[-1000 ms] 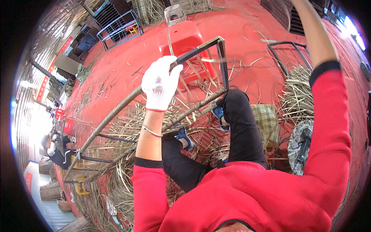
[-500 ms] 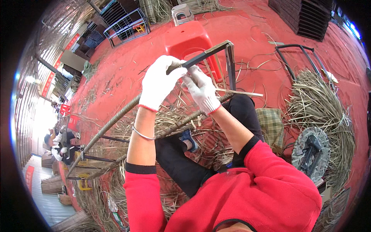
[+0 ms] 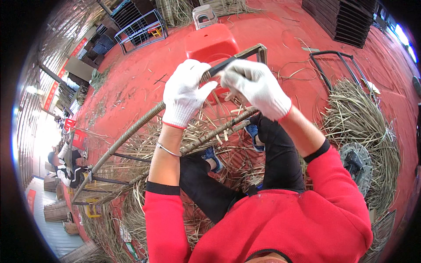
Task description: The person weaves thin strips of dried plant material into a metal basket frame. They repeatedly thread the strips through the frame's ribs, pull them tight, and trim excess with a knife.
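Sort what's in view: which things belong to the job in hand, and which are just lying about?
Seemingly in the job:
- part-wrapped frame
- white gloves
- strip bundle, probably

Apparently lying about:
- red stool
- pale stool
- dark stack

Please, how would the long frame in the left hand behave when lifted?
Probably stiff: the frame has dark bars joined at corners. Its wrapped bar looks ridged, so perhaps not slippery. Being long, it might tip.

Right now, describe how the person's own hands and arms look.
The left hand and right hand wear white knitted gloves with red edging. A silver-coloured bangle circles the left forearm. Both red sleeves end in black cuffs.
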The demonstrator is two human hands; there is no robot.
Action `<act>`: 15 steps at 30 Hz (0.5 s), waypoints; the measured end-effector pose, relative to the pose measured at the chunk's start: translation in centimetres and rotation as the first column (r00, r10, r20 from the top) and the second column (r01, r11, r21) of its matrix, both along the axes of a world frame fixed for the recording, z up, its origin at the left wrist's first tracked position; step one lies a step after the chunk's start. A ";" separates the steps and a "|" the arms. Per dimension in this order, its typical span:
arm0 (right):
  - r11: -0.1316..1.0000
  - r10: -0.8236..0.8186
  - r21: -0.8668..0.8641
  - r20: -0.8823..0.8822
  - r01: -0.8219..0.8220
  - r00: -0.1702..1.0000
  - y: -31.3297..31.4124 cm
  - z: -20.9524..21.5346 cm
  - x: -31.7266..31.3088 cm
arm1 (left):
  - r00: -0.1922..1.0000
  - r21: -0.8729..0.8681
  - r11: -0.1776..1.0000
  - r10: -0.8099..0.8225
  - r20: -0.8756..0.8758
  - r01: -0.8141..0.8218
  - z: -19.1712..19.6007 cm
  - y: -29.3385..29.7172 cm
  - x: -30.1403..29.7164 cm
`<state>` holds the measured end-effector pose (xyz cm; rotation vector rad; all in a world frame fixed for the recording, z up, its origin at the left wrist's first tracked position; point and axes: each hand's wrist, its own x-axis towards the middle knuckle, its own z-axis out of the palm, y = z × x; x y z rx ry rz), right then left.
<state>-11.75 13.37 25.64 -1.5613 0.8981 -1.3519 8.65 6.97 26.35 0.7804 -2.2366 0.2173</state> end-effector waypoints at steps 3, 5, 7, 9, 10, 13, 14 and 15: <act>0.999 0.049 0.022 0.007 -0.049 0.999 -2.1 2.5 0.5 | 0.987 -0.069 0.995 -0.082 -0.139 0.073 0.2 -0.2 -0.6; 0.997 0.033 0.076 -0.029 -0.031 0.999 -3.4 3.4 1.0 | 0.996 0.087 0.995 0.045 -0.073 -0.039 0.5 -0.3 -0.7; 0.999 0.023 0.026 0.013 -0.023 1.000 -3.7 3.7 0.9 | 0.994 0.213 0.974 0.093 -0.059 -0.078 1.0 -0.6 -0.7; 0.959 -0.181 -0.238 -0.089 0.155 0.979 -2.9 3.3 0.5 | 0.973 0.467 0.878 0.009 -0.232 0.103 1.5 -1.3 -0.8; 0.757 -0.512 -0.540 -0.139 0.369 0.848 -1.8 2.8 0.0 | 0.944 0.546 0.810 -0.027 -0.329 0.214 1.8 -1.8 -0.9; 0.590 -0.517 -0.702 0.049 0.398 0.854 1.3 -0.3 0.3 | 0.967 0.702 0.691 0.015 -0.254 0.174 2.8 -4.1 -0.9; 0.534 -0.492 -0.791 -0.004 0.299 0.870 1.9 -1.8 0.7 | 0.982 0.719 0.684 0.019 -0.189 0.125 2.9 -4.9 -0.9; 0.732 -0.415 -0.636 -0.132 0.244 0.900 2.7 -3.6 1.9 | 0.991 0.687 0.717 -0.036 -0.127 0.115 3.0 -5.6 -0.7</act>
